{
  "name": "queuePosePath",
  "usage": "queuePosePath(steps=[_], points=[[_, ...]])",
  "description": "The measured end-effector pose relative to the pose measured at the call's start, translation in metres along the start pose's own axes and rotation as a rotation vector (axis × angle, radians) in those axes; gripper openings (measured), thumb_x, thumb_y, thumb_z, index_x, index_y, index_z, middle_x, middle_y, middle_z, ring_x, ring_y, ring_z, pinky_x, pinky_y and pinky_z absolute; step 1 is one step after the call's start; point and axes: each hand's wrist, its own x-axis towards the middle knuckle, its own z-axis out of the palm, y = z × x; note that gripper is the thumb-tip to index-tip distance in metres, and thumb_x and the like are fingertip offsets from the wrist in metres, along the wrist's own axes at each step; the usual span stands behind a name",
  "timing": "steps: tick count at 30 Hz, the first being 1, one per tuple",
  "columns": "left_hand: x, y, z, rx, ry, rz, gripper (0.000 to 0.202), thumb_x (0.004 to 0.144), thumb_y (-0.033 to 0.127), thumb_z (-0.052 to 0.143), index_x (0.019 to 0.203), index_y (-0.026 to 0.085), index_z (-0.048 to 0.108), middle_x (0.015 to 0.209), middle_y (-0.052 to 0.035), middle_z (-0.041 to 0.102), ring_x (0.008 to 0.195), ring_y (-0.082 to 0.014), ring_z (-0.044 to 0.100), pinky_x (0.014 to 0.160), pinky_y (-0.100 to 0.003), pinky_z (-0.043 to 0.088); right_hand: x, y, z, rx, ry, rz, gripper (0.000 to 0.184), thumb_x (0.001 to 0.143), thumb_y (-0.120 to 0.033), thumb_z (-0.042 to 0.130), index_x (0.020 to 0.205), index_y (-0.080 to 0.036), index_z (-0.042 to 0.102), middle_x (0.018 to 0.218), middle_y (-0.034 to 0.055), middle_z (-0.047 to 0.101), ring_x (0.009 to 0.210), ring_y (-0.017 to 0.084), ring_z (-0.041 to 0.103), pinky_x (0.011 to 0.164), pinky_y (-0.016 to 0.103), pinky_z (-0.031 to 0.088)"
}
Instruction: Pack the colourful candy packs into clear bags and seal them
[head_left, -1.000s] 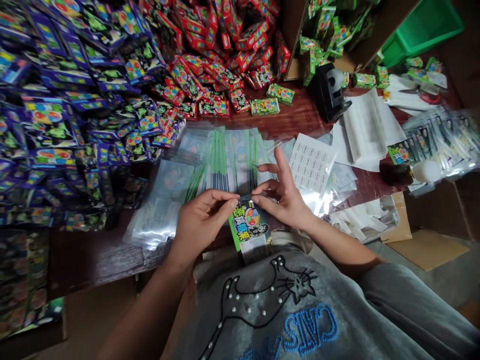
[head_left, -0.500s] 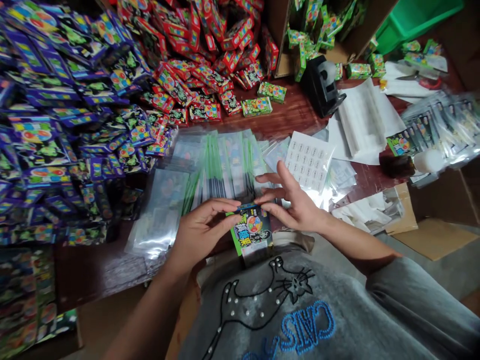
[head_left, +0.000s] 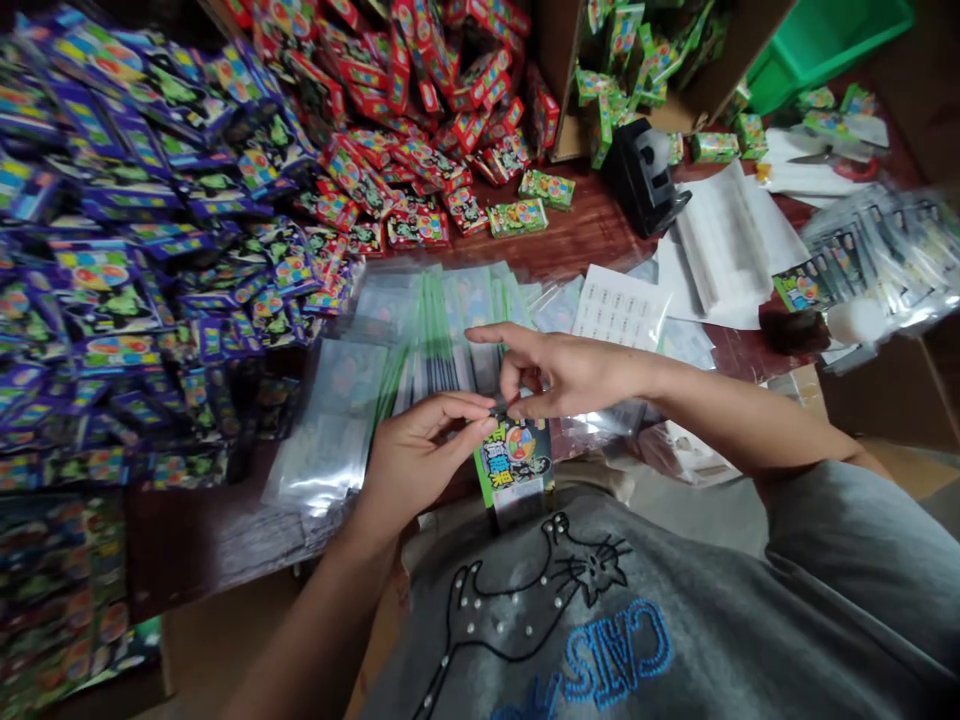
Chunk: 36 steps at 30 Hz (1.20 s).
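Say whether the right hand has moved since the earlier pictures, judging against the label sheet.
Yes, upward in the view: the right hand now hides the lower part of the label sheet, which was mostly visible before.

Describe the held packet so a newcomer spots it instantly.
Find the near edge of the dark red table, by the gray cat shirt. There the left hand pinches the packet by its far edge. Unlike the bags lined up beyond, it shows a black front with a green side strip and colorful wheel.
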Motion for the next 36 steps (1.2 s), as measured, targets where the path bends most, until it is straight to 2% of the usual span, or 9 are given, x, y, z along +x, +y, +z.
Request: queuePosePath(steps=[4, 8, 12, 15, 18, 20, 24, 28, 36], points=[[0.001, -0.003, -0.005, -0.005, 0.027, 0.008, 0.006, 0.089, 0.029, 0.084, 0.091, 0.023, 0.081, 0.107, -0.0055, 0.086, 0.098, -0.0175, 0.082, 0.089, -0.030, 0.067, -0.007, -0.001, 0.013, -0.331, 0.159, -0.078, 0.093, 0.096, -0.017, 0.076, 0.173, -0.016, 0.023, 0.109, 0.0047, 0.074, 0.086, 0.017, 0.065, 0.082, 0.033, 0.054], [-0.007, -0.005, 0.001, -0.015, 0.024, -0.008, 0.009, 0.092, 0.032, 0.081, 0.094, 0.023, 0.081, 0.101, -0.0053, 0.086, 0.092, -0.0172, 0.081, 0.087, -0.032, 0.065, -0.017, -0.005, 0.033, -0.752, 0.335, -0.365, 0.071, 0.109, -0.020, 0.065, 0.172, -0.029, 0.034, 0.106, 0.0052, 0.078, 0.095, 0.023, 0.068, 0.095, 0.044, 0.053], [-0.014, -0.014, -0.007, -0.103, 0.014, 0.047, 0.017, 0.097, 0.036, 0.078, 0.105, 0.021, 0.081, 0.115, -0.0094, 0.086, 0.104, -0.0204, 0.081, 0.096, -0.037, 0.065, -0.006, 0.011, 0.041, -0.778, 0.318, -0.346, 0.069, 0.112, -0.029, 0.060, 0.175, -0.030, 0.033, 0.115, 0.0088, 0.084, 0.097, 0.027, 0.077, 0.090, 0.045, 0.062], [-0.036, -0.013, -0.066, 0.163, 0.206, 0.101, 0.025, 0.100, 0.043, 0.074, 0.115, 0.023, 0.080, 0.135, -0.0113, 0.080, 0.122, -0.0230, 0.077, 0.107, -0.041, 0.063, 0.006, 0.029, 0.041, -0.613, 0.201, -0.245, 0.062, 0.111, -0.042, 0.058, 0.170, -0.031, 0.046, 0.143, 0.0101, 0.078, 0.115, 0.031, 0.082, 0.095, 0.045, 0.070], [-0.085, -0.004, -0.181, 0.805, 0.870, -0.132, 0.030, 0.105, 0.048, 0.062, 0.120, 0.025, 0.075, 0.145, -0.0096, 0.075, 0.139, -0.0230, 0.068, 0.122, -0.042, 0.052, 0.014, 0.044, 0.037, -0.487, 0.157, -0.122, 0.059, 0.106, -0.051, 0.064, 0.162, -0.035, 0.057, 0.153, 0.0053, 0.073, 0.126, 0.034, 0.080, 0.107, 0.048, 0.069], [-0.120, -0.001, -0.268, 0.900, 1.130, -0.305, 0.041, 0.110, 0.036, 0.046, 0.137, 0.012, 0.065, 0.157, -0.0236, 0.062, 0.154, -0.0309, 0.054, 0.132, -0.053, 0.037, 0.021, 0.050, 0.035, -0.445, 0.139, -0.074, 0.057, 0.104, -0.052, 0.066, 0.158, -0.037, 0.062, 0.150, 0.0049, 0.074, 0.127, 0.035, 0.079, 0.108, 0.050, 0.068], [-0.163, -0.017, -0.390, 0.922, 1.144, -0.714, 0.036, 0.105, 0.036, 0.055, 0.122, 0.008, 0.070, 0.133, -0.0282, 0.074, 0.136, -0.0393, 0.065, 0.118, -0.058, 0.047, 0.045, 0.042, 0.041, -0.416, 0.102, -0.073, 0.051, 0.104, -0.052, 0.065, 0.150, -0.032, 0.070, 0.144, 0.0090, 0.078, 0.128, 0.035, 0.079, 0.106, 0.046, 0.068], [-0.167, -0.045, -0.429, 0.906, 0.972, -0.848, 0.040, 0.105, 0.052, 0.064, 0.101, 0.013, 0.073, 0.108, -0.0139, 0.080, 0.110, -0.0296, 0.074, 0.108, -0.053, 0.054, 0.061, 0.022, 0.055, -0.361, 0.063, -0.070, 0.047, 0.105, -0.053, 0.065, 0.144, -0.029, 0.075, 0.140, 0.0106, 0.080, 0.124, 0.031, 0.081, 0.106, 0.040, 0.067], [-0.172, -0.065, -0.436, 0.966, 0.770, -0.837, 0.065, 0.105, 0.075, 0.051, 0.102, 0.014, 0.074, 0.088, -0.0051, 0.075, 0.085, -0.0213, 0.072, 0.090, -0.042, 0.061, 0.061, 0.027, 0.053, -0.251, 0.200, 0.042, 0.052, 0.101, -0.061, 0.070, 0.138, -0.025, 0.077, 0.136, 0.0118, 0.081, 0.123, 0.031, 0.081, 0.110, 0.044, 0.065]])
